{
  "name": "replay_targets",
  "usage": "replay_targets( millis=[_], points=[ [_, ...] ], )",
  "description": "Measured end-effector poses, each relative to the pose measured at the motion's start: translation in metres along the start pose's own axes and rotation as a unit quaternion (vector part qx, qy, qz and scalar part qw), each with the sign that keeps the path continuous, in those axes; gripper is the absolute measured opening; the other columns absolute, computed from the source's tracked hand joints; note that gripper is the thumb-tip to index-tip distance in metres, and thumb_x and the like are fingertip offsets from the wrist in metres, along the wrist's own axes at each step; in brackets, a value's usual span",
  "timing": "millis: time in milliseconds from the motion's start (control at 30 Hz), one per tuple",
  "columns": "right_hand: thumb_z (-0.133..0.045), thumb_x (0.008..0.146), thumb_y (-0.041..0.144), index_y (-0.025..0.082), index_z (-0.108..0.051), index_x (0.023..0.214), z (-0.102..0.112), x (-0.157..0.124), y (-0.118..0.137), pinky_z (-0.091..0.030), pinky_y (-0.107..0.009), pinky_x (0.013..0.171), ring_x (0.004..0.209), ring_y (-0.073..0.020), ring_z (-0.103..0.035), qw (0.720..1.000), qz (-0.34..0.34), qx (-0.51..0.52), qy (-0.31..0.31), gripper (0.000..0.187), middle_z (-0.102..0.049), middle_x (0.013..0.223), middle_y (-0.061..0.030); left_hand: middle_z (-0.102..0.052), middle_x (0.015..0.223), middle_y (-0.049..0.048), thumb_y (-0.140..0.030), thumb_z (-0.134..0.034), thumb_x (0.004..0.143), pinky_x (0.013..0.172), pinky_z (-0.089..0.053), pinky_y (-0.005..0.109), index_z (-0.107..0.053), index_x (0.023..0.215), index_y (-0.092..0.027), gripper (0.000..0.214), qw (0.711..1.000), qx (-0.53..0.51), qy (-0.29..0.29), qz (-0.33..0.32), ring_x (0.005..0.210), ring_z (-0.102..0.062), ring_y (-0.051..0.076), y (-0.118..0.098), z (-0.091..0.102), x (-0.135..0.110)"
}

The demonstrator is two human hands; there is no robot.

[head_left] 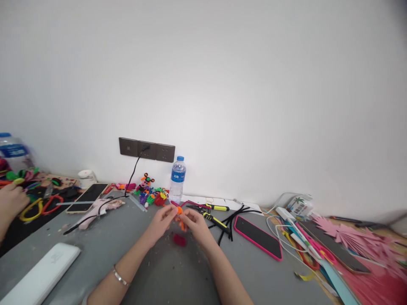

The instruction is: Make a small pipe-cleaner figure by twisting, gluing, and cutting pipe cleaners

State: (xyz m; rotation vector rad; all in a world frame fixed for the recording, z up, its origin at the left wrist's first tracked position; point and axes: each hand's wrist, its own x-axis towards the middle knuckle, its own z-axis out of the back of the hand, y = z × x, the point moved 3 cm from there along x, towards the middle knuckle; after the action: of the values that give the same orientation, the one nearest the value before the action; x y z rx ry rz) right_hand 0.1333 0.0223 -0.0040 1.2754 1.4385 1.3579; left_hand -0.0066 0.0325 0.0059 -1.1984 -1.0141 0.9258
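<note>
My left hand (161, 222) and my right hand (196, 225) meet over the grey table, fingertips pinched on a small orange pipe cleaner piece (179, 210). An orange end hangs down between the hands. A thin magenta strand (174, 203) shows by my left fingertips; whether it joins the orange piece, I cannot tell. On the mat below lies a dark pink fuzzy piece (179, 239). Just beyond my right hand rest pliers with yellow and black handles (218, 223) and several black pipe cleaners (233, 219).
A water bottle (177, 180) and several colourful fuzzy figures (152, 195) stand by the wall. Right are a pink-cased phone (258, 238), cables and pink paper (375, 271). Left are a white power bank (44, 273), a glue gun (92, 214), another phone (87, 198) and another person's hand (12, 203).
</note>
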Motion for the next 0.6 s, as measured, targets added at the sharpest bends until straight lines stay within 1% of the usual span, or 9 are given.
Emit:
replay_targets(
  millis=[67, 100, 133, 200, 267, 333, 433, 533, 600],
  points=[
    [-0.069, 0.072, 0.052, 0.017, -0.062, 0.069, 0.010, 0.001, 0.000, -0.026, -0.021, 0.045, 0.044, -0.0071, -0.037, 0.999, -0.010, -0.026, -0.022, 0.036, -0.052, 0.051, 0.0049, -0.054, 0.064, -0.0022, -0.054, -0.049, 0.085, 0.047, -0.026, 0.022, -0.063, 0.074, -0.017, 0.041, 0.995, 0.089, 0.019, -0.031, 0.047, -0.035, 0.009, 0.000, 0.006, 0.001],
    [-0.070, 0.071, 0.053, 0.016, -0.063, 0.069, 0.016, 0.002, -0.001, -0.023, -0.021, 0.044, 0.043, -0.0066, -0.033, 0.999, -0.014, -0.036, -0.034, 0.037, -0.049, 0.048, 0.0059, -0.056, 0.066, -0.0015, -0.052, -0.055, 0.082, 0.050, -0.029, 0.022, -0.066, 0.077, -0.018, 0.036, 0.987, 0.151, 0.038, -0.044, 0.051, -0.039, 0.011, 0.001, 0.009, 0.001],
    [-0.070, 0.069, 0.053, 0.016, -0.064, 0.069, 0.022, 0.003, -0.001, -0.020, -0.022, 0.044, 0.042, -0.0064, -0.030, 0.998, -0.017, -0.042, -0.047, 0.038, -0.045, 0.047, 0.0066, -0.059, 0.071, -0.0007, -0.049, -0.065, 0.075, 0.054, -0.031, 0.023, -0.068, 0.079, -0.018, 0.031, 0.974, 0.209, 0.072, -0.051, 0.056, -0.043, 0.012, 0.003, 0.010, 0.001],
    [-0.071, 0.067, 0.055, 0.016, -0.064, 0.066, 0.032, 0.004, -0.001, -0.017, -0.023, 0.045, 0.044, -0.0065, -0.027, 0.996, -0.019, -0.051, -0.069, 0.039, -0.041, 0.046, 0.0070, -0.063, 0.084, 0.0012, -0.045, -0.075, 0.066, 0.066, -0.037, 0.025, -0.071, 0.084, -0.021, 0.030, 0.946, 0.287, 0.137, -0.064, 0.075, -0.052, 0.018, 0.007, 0.010, -0.002],
    [-0.071, 0.065, 0.056, 0.016, -0.063, 0.064, 0.040, 0.006, -0.001, -0.015, -0.024, 0.046, 0.044, -0.0067, -0.025, 0.994, -0.018, -0.056, -0.087, 0.041, -0.037, 0.046, 0.0072, -0.063, 0.092, 0.0027, -0.040, -0.076, 0.065, 0.076, -0.040, 0.028, -0.071, 0.084, -0.022, 0.027, 0.925, 0.324, 0.187, -0.070, 0.088, -0.054, 0.022, 0.010, 0.008, -0.005],
    [-0.070, 0.065, 0.058, 0.016, -0.062, 0.064, 0.043, 0.006, -0.001, -0.014, -0.025, 0.047, 0.044, -0.0068, -0.023, 0.994, -0.018, -0.052, -0.093, 0.042, -0.035, 0.046, 0.0076, -0.062, 0.094, 0.0034, -0.034, -0.074, 0.068, 0.081, -0.040, 0.030, -0.070, 0.083, -0.021, 0.021, 0.916, 0.335, 0.209, -0.071, 0.092, -0.054, 0.022, 0.010, 0.005, -0.008],
    [-0.069, 0.067, 0.058, 0.017, -0.059, 0.063, 0.043, 0.006, -0.001, -0.016, -0.025, 0.047, 0.045, -0.0076, -0.026, 0.995, -0.008, -0.044, -0.086, 0.042, -0.036, 0.047, 0.0070, -0.065, 0.091, 0.0028, -0.026, -0.067, 0.072, 0.080, -0.042, 0.030, -0.067, 0.084, -0.021, 0.013, 0.927, 0.314, 0.195, -0.068, 0.089, -0.056, 0.021, 0.006, 0.000, -0.009],
    [-0.066, 0.070, 0.056, 0.019, -0.054, 0.063, 0.040, 0.006, -0.001, -0.017, -0.025, 0.047, 0.046, -0.0081, -0.028, 0.997, 0.002, -0.019, -0.074, 0.040, -0.039, 0.050, 0.0064, -0.068, 0.088, 0.0018, -0.023, -0.062, 0.075, 0.076, -0.043, 0.028, -0.065, 0.087, -0.020, 0.012, 0.955, 0.255, 0.140, -0.061, 0.082, -0.059, 0.019, 0.002, -0.001, -0.006],
    [-0.065, 0.071, 0.056, 0.019, -0.051, 0.064, 0.037, 0.007, -0.003, -0.016, -0.025, 0.046, 0.045, -0.0078, -0.026, 0.998, -0.005, 0.007, -0.063, 0.040, -0.037, 0.050, 0.0072, -0.069, 0.084, 0.0018, -0.025, -0.063, 0.075, 0.069, -0.043, 0.026, -0.065, 0.087, -0.019, 0.014, 0.970, 0.218, 0.099, -0.047, 0.075, -0.059, 0.018, 0.004, 0.000, -0.002]
  ],
)
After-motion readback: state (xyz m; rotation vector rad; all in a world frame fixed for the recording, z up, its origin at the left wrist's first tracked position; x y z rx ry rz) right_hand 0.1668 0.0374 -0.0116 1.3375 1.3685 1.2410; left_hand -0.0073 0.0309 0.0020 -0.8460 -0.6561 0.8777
